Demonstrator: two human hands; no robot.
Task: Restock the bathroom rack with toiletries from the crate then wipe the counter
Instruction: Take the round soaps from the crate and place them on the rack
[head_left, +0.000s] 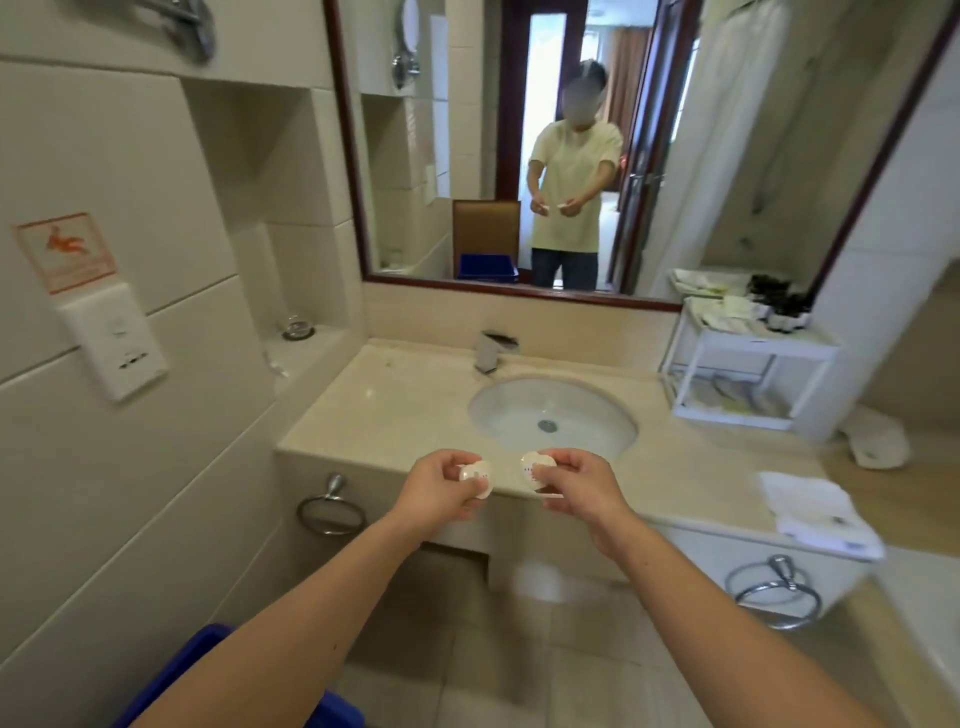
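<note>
My left hand (439, 488) pinches a small round white wrapped soap (477, 475) in front of the counter's front edge. My right hand (576, 480) pinches a second round white soap (535, 467) beside it. Both are held just in front of the beige counter (395, 400), before the sink (553, 415). The white two-tier rack (748, 374) stands at the counter's far right, with dark small bottles and pale packets on its top shelf and more packets below. A corner of the blue crate (208, 649) shows at the bottom left, under my left arm.
A folded white cloth (815, 512) lies on the counter's right front. A chrome tap (491, 351) stands behind the sink. Towel rings (332, 512) hang under the counter at left and right. The mirror (519, 156) covers the back wall. A glass dish sits in the left wall niche.
</note>
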